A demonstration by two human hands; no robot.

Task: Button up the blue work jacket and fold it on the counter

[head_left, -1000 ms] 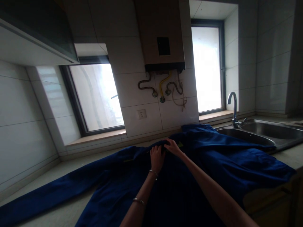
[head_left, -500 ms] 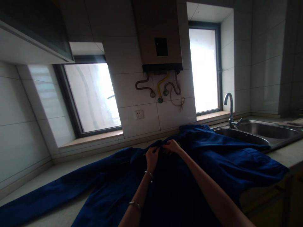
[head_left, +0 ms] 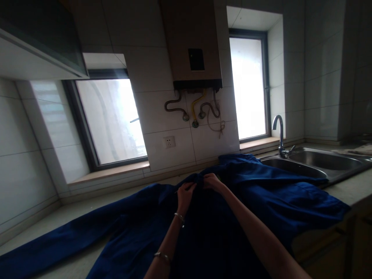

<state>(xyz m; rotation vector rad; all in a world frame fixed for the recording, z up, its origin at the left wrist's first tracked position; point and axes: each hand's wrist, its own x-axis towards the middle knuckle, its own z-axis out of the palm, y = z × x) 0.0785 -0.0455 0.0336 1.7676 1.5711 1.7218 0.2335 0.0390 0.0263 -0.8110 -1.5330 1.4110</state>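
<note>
A dark blue long-sleeved garment [head_left: 261, 193] lies spread over the kitchen counter [head_left: 87, 201], one sleeve stretching to the far left. My left hand [head_left: 185, 196] and my right hand [head_left: 212, 182] sit close together at the garment's far edge, near its collar. Both pinch a fold of the blue cloth there. Bracelets show on my left wrist and forearm.
A steel double sink [head_left: 316, 164] with a curved tap [head_left: 279, 133] lies at the right, the garment's edge reaching it. A water heater [head_left: 193, 50] with pipes hangs on the tiled wall between two windows. A wall socket [head_left: 169, 142] sits below it.
My hands have stayed at the collar and drawn slightly closer together, fingers shifting on the cloth. The view has drifted a little to the right.
</note>
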